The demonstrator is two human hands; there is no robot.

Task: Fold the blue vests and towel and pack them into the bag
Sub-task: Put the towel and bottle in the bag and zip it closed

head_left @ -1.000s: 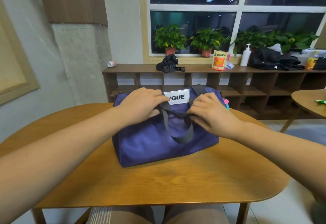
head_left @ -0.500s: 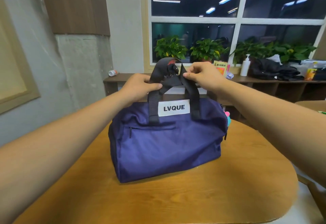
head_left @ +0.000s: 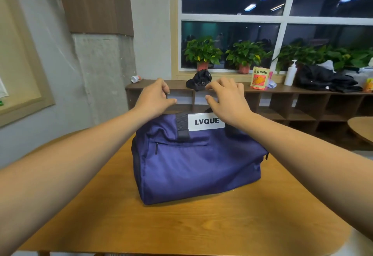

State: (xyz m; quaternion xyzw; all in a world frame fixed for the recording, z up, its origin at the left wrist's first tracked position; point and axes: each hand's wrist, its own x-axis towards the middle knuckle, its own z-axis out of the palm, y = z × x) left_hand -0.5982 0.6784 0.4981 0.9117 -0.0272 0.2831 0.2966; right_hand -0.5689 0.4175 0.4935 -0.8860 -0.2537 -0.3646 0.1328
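Observation:
A dark blue duffel bag [head_left: 197, 165] with a white LVQUE label stands upright in the middle of the wooden table [head_left: 181, 225]. Its black straps run down the front; the handle tops are hidden behind my hands and the bag's top edge. My left hand [head_left: 155, 100] hovers above the bag's top left, fingers loosely spread and holding nothing. My right hand [head_left: 228, 100] hovers above the top right, fingers also relaxed and empty. No vests or towel are in sight.
A low wooden shelf [head_left: 302, 102] runs along the wall behind the table, carrying a black pouch [head_left: 198, 81], an orange packet [head_left: 260, 78], a pump bottle [head_left: 290, 73] and dark clothing [head_left: 327, 80]. Potted plants line the window sill. Another round table [head_left: 361, 128] sits at right.
Both hands pulled the bag's handles up, standing the bag upright, then let them go. The handles have dropped out of sight and both hands now hover empty above the bag.

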